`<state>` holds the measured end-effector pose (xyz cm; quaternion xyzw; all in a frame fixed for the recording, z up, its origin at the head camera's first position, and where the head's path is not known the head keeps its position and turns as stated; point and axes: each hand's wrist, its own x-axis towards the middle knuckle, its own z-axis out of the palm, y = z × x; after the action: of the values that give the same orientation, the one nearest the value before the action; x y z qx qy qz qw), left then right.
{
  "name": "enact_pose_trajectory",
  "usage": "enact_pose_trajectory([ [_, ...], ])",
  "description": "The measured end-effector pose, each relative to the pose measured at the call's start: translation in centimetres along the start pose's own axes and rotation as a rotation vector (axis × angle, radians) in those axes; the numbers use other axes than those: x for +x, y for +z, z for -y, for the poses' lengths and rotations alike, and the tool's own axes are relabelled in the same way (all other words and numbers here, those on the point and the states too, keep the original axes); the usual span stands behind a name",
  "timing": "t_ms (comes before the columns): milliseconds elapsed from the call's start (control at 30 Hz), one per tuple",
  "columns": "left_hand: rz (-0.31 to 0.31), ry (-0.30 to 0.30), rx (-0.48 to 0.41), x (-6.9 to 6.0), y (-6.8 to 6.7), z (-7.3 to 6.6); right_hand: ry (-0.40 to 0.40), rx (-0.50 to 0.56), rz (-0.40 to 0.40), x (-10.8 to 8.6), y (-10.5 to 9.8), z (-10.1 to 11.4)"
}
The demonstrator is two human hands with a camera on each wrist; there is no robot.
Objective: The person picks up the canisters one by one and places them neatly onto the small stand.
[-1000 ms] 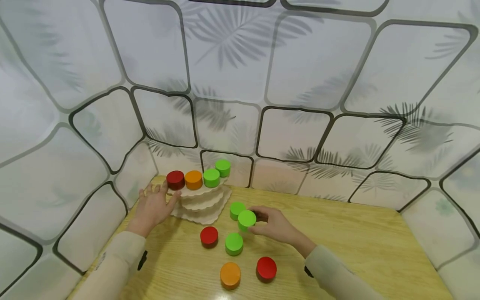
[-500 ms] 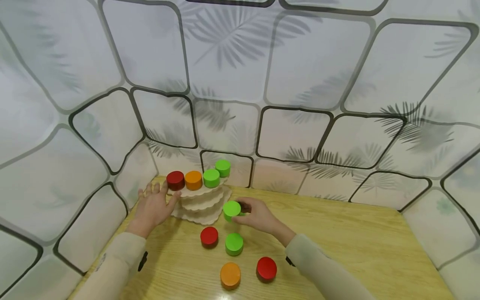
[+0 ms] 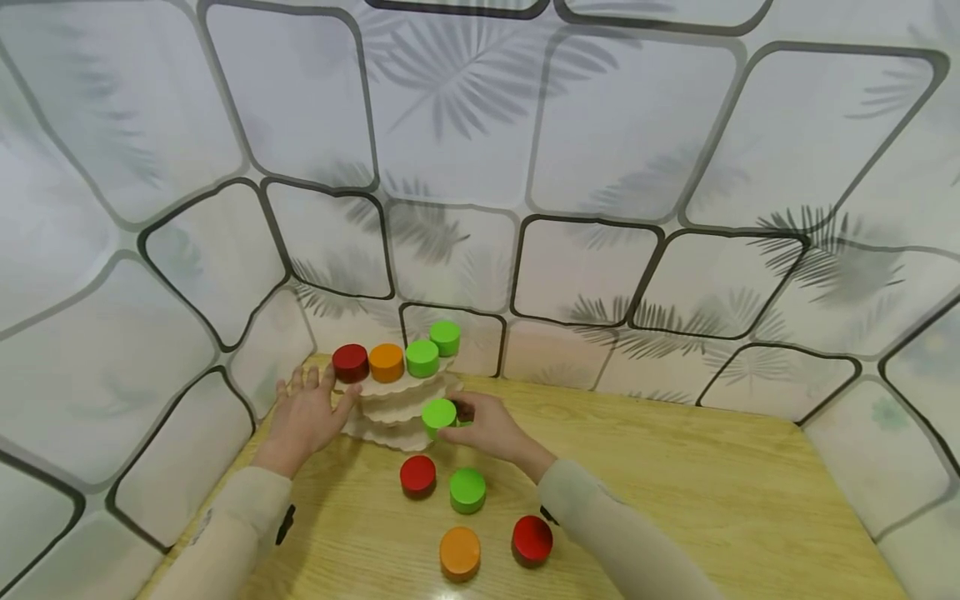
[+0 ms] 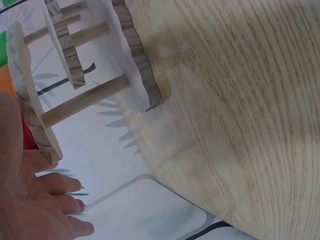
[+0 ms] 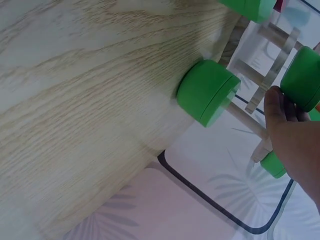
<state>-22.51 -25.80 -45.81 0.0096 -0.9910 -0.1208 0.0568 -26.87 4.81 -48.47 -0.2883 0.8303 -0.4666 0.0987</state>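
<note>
A tiered wooden stand (image 3: pixel 386 432) with scalloped shelves stands by the back left corner; its top shelf bears a dark red disc (image 3: pixel 350 363), an orange disc (image 3: pixel 386 363) and two green discs. My left hand (image 3: pixel 306 421) rests with spread fingers at the top shelf's left edge, beside the red disc; the left wrist view shows its fingers (image 4: pixel 65 204) past the shelf edge. My right hand (image 3: pixel 491 427) pinches a green disc (image 3: pixel 438 417) at the stand's right front. In the right wrist view this held disc (image 5: pixel 303 79) is clear of the table, near the shelves.
On the wooden table (image 3: pixel 675 483) in front of the stand lie a red disc (image 3: pixel 417 477), a green disc (image 3: pixel 467 490), an orange disc (image 3: pixel 460 553) and another red disc (image 3: pixel 532 540). Another green disc (image 5: pixel 207 92) stands behind my right hand. Patterned walls (image 3: pixel 585 267) border the table.
My right hand has moved left with the green disc, from above the table to the stand's right front. My left hand has stayed in place.
</note>
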Motion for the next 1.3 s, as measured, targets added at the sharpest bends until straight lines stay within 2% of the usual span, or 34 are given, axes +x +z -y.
enact_pose_trajectory([
  [200, 0.004, -0.002, -0.003, 0.0, 0.2, 0.1, -0.002, -0.037, 0.001, 0.7, 0.9, 0.2],
  [733, -0.016, 0.004, 0.003, 0.0, 0.3, 0.1, 0.013, -0.002, -0.023, 2.3, 2.7, 1.4],
  [1300, -0.005, -0.005, -0.001, 0.0, 0.3, 0.1, 0.077, 0.021, -0.067, 2.6, 3.6, 2.2],
])
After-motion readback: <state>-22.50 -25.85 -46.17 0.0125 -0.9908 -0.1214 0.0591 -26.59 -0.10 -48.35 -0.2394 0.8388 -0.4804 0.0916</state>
